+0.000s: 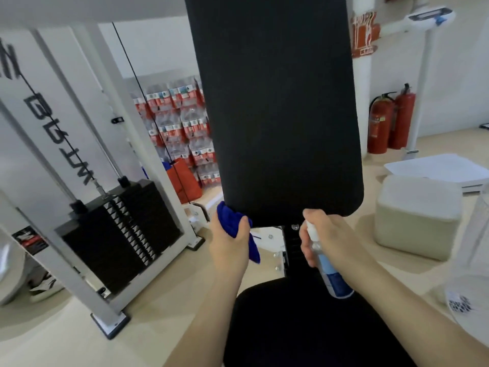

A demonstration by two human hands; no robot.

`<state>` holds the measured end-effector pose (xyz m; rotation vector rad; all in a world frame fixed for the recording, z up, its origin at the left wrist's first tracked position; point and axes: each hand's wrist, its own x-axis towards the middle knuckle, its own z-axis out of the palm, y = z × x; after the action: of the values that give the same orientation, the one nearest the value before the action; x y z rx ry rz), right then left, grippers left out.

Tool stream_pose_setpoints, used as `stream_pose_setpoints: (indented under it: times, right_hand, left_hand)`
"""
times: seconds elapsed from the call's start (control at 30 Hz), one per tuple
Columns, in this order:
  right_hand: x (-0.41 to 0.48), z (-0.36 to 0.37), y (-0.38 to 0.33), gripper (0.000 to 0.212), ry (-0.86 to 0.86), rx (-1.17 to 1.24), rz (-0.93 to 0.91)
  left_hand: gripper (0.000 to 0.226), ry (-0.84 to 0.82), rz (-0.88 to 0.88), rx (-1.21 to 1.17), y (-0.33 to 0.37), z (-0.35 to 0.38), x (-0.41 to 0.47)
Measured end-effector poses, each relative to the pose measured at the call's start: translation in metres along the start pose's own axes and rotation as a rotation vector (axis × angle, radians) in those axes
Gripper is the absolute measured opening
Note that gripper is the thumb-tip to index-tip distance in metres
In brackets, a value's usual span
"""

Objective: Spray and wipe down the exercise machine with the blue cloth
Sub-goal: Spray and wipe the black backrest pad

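Observation:
The exercise machine's tall black back pad (277,102) fills the upper centre, with its black seat pad (291,327) below it. My left hand (230,242) is closed around a bunched blue cloth (232,221), which touches the lower left corner of the back pad. My right hand (328,234) grips a small clear spray bottle (333,276) with a white nozzle and blue label. The bottle sits just below the back pad's bottom edge, its nozzle pointing up and left.
A white frame with a black weight stack (119,234) and a cable stands to the left. Packs of water bottles (182,128) are stacked behind. On the right are a beige container (415,221), red fire extinguishers (391,120) and a clear jug (473,260).

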<state>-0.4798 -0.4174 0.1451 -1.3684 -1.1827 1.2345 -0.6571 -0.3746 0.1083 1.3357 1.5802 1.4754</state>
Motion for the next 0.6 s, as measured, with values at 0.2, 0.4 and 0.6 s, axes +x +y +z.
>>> stream_pose_setpoints:
  times: [0.2, 0.4, 0.6]
  right_hand:
    - [-0.007, 0.023, 0.000, 0.054, -0.017, -0.233, -0.107]
    - [-0.014, 0.026, 0.013, 0.057, 0.000, -0.254, -0.118]
    - [-0.017, 0.031, 0.020, 0.054, 0.017, -0.284, -0.223]
  left_hand:
    - [0.029, -0.012, -0.307, -0.488, 0.002, -0.025, 0.002]
    - [0.038, -0.042, 0.359, -0.033, 0.053, -0.033, 0.020]
    - [0.049, -0.032, 0.824, 0.439, 0.091, -0.013, 0.058]
